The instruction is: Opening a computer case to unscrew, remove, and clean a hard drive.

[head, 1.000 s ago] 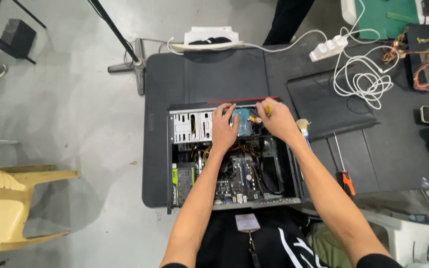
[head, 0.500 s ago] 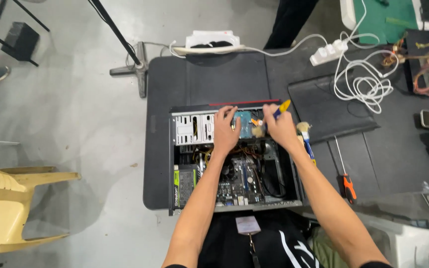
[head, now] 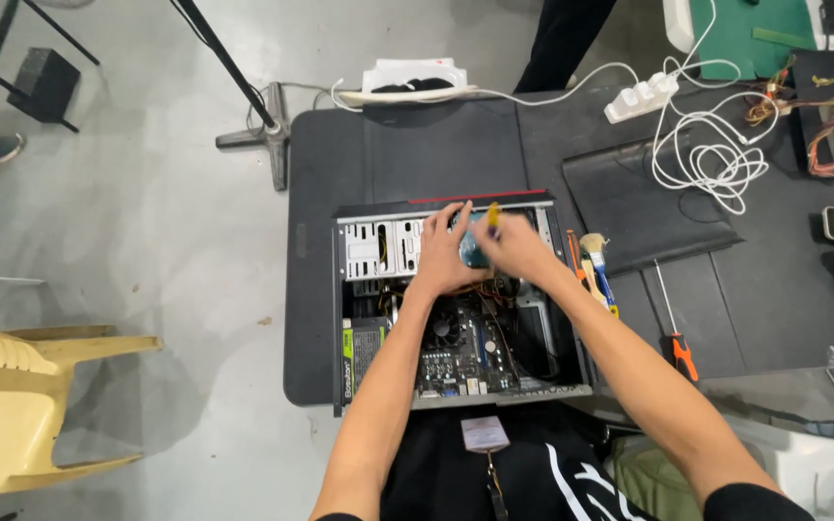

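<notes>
Left hand [head: 443,259] spread flat on the drive cage [head: 388,248]; right hand [head: 516,249] pinching a yellow-handled screwdriver [head: 492,216] over the open PC case [head: 456,309]. Slip risk: the tip could gouge the motherboard [head: 456,352] (blurred, grip detail unclear).

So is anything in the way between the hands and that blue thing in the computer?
Nothing visible is. The left hand lies against the blue-green part at the top of the open computer case, and the right hand, holding a yellow-handled tool, sits partly over it. The case's side is open.
</notes>
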